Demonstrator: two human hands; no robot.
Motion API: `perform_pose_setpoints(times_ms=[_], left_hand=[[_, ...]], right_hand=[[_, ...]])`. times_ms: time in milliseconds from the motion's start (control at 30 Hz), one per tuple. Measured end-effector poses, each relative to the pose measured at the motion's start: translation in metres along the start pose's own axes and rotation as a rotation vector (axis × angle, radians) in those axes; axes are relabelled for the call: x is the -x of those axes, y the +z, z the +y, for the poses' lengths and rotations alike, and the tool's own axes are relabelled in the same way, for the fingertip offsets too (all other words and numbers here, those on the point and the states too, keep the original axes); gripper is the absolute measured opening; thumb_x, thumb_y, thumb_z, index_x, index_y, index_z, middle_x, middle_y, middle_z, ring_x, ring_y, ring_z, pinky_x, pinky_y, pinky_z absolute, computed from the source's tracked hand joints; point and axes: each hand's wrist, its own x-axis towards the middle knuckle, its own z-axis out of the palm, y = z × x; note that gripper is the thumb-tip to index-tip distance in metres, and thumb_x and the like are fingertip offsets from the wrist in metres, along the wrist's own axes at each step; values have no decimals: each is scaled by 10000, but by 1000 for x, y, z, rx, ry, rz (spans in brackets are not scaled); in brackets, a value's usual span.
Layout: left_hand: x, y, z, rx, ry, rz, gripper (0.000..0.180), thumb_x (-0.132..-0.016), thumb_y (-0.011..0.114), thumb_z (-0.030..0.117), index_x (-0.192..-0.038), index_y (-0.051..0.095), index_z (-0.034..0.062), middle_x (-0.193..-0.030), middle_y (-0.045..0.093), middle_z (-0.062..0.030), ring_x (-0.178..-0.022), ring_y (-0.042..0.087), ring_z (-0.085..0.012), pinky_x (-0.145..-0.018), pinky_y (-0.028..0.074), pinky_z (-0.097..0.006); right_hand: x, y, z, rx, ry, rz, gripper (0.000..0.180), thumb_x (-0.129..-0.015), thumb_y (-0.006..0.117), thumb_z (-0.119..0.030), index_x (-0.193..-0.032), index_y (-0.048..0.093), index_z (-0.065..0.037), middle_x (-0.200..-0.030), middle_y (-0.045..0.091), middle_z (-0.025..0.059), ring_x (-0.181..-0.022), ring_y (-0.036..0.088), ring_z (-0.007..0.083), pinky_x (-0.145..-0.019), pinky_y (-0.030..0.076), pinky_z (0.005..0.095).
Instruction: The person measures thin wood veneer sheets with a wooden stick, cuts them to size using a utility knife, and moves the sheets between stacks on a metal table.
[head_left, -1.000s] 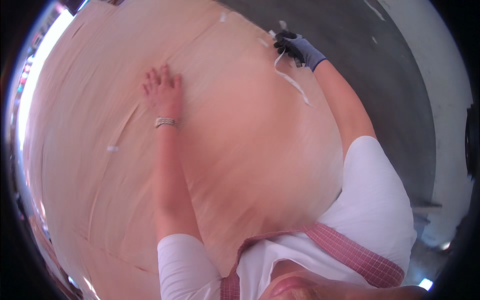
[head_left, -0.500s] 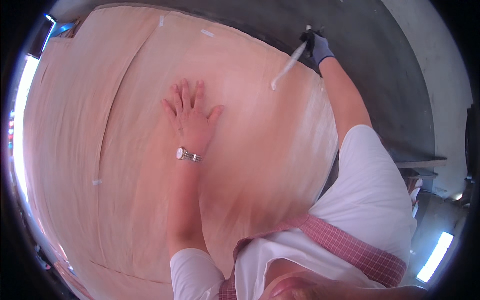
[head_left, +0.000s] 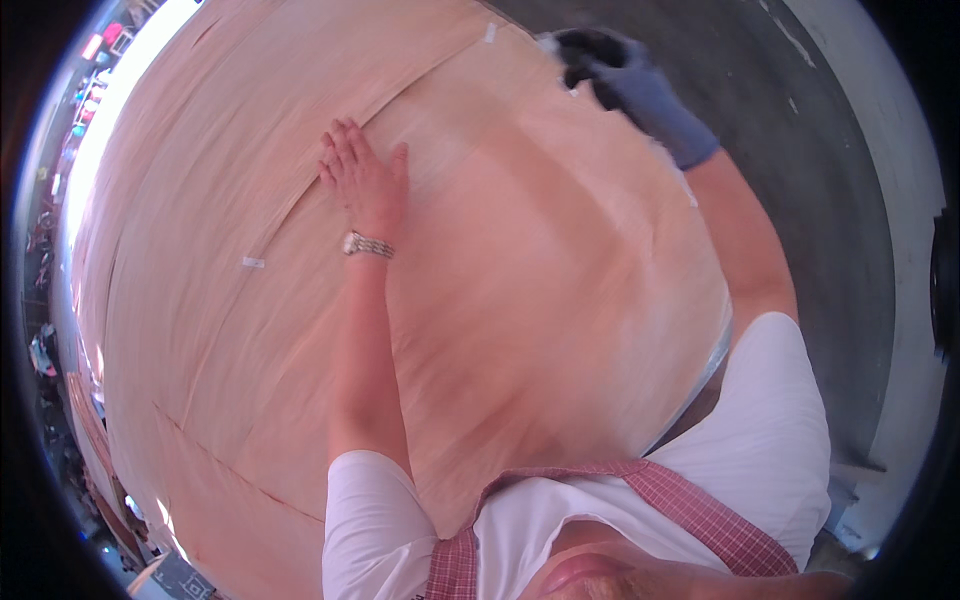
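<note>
A broad, pale wood veneer sheet [head_left: 480, 300] spreads beneath both hands. My left hand [head_left: 367, 185], bare and wearing a metal wristwatch [head_left: 366, 245], lies flat with its fingertips at a long seam [head_left: 300, 200] in the veneer. My right hand [head_left: 625, 85], in a blue-grey glove with black fingers, is over the far right edge of the sheet. Its fingers are curled and blurred. A whitish bit [head_left: 547, 43] shows at its fingertips, too unclear to name. Short pieces of white tape [head_left: 253, 262] sit along the seam.
Dark grey floor [head_left: 830, 200] lies beyond the sheet's right edge, with a pale band [head_left: 880, 100] farther out. A reddish line [head_left: 225, 465] crosses the veneer at the lower left. Cluttered small items [head_left: 45, 350] appear past the bright left rim.
The view has shifted. My left hand has come to the seam from the middle of the veneer. My gloved right hand has moved left, and the white strip hanging from it no longer shows.
</note>
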Motion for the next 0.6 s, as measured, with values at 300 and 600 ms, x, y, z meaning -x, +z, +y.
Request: perform_pose_setpoints(times_ms=[300, 600], left_hand=[[2, 0, -37, 30, 43, -136, 778, -931, 452, 550, -1478, 309, 15, -1564, 268, -127, -1467, 185, -263, -1190, 99, -445], [-20, -17, -33, -94, 193, -257, 638, -889, 503, 421, -1479, 362, 223, -1550, 319, -4, -1338, 367, -309, -1021, 349, -560]], right_hand=[[-117, 192, 39, 142, 152, -481, 344, -835, 721, -337, -963, 642, -27, -780, 682, 66, -626, 592, 120, -553, 476, 272], [-128, 198, 36, 913, 82, -410, 450, -715, 741, -427, -839, 702, 4, -784, 712, 134, -613, 671, 199, -594, 527, 322]])
